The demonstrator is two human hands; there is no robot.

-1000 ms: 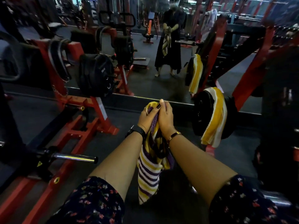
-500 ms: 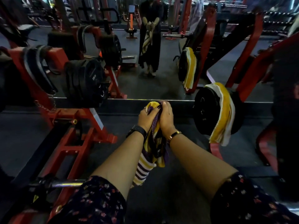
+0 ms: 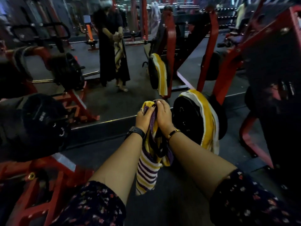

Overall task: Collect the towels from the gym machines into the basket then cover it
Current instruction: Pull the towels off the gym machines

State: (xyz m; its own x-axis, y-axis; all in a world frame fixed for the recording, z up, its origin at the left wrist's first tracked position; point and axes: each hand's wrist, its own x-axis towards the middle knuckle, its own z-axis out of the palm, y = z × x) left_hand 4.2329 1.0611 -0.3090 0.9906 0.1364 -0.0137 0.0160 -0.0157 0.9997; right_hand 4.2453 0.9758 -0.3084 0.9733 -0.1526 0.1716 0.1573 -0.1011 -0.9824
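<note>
Here | striped towel was gripped by left hand and right hand (pressed together) | yellow towel was draped over weight plate

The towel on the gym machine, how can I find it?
Find the red machine on the right, then its black weight plate. The draped towel has broad yellow and white bands, unlike the held purple-striped towel.

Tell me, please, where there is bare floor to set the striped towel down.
Bare floor lies between the red frame and the left hand, which grips the striped towel. Right is crowded: the weight plate with its yellow towel sits beside the right hand.
</note>
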